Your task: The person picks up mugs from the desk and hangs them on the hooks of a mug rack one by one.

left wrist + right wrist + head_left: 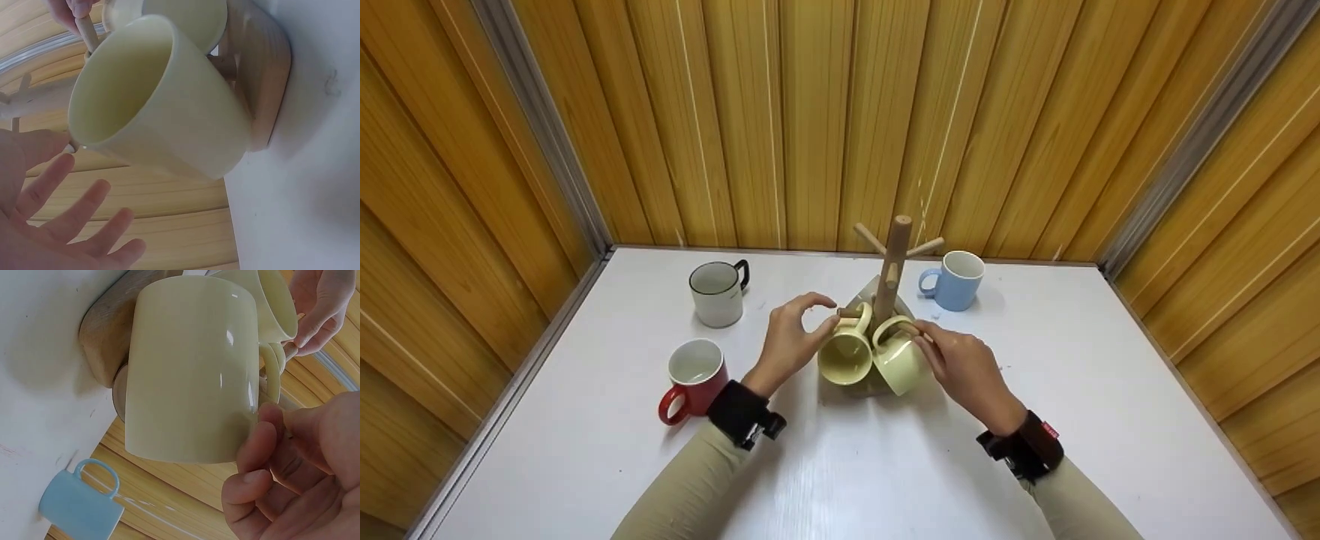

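Observation:
A wooden mug tree point(897, 259) stands on the white table with two pale yellow mugs hung by their handles on its lower pegs. My left hand point(791, 337) is beside the left yellow mug point(832, 364), thumb at the tip of its peg point(849, 313); the other fingers spread loosely in the left wrist view. At the right yellow mug point(901, 365), my right hand point(967, 367) pinches the end of the peg point(87, 31) that runs through the handle. Its curled fingertips point(260, 441) overlap the mug's side in the right wrist view.
On the left stand a white mug with a dark rim and handle point(718, 300) and a red mug with white inside point(707, 386). A light blue mug point(958, 285) is at the back right. Wood-patterned panels point(810, 112) surround the table point(840, 480).

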`<state>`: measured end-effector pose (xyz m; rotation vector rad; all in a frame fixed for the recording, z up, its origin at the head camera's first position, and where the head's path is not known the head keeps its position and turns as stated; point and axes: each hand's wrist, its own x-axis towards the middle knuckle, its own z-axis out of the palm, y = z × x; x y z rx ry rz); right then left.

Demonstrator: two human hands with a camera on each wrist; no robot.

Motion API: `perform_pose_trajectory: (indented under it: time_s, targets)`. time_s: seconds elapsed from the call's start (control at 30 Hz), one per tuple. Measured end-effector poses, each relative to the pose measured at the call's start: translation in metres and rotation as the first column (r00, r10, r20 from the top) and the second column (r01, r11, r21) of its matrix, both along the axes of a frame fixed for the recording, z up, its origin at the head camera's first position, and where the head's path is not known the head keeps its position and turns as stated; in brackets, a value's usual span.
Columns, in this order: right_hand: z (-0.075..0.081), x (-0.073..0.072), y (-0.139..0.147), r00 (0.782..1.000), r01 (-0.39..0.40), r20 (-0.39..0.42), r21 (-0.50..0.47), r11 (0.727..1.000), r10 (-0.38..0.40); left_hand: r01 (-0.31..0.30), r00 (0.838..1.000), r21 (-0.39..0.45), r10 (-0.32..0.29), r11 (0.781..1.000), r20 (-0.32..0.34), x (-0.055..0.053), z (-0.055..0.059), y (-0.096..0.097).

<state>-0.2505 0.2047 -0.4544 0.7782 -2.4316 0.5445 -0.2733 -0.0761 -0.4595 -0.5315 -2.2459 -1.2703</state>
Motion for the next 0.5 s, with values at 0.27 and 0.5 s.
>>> perform_pose_trajectory:
  time_s: [0.27,0.5]
  targets:
    - [0.0,0.0,0.001,1.0,-0.001,-0.015,0.013,1.0,0.001,0.109,0.994,-0.179,-0.105,0.978,0.029,0.011,0.008,-0.035]
    - [-0.001,0.0,0.002,1.0,0.013,0.001,0.015,1.0,-0.013,0.166,0.986,-0.302,-0.155,0.939,0.062,0.023,0.015,-0.07]
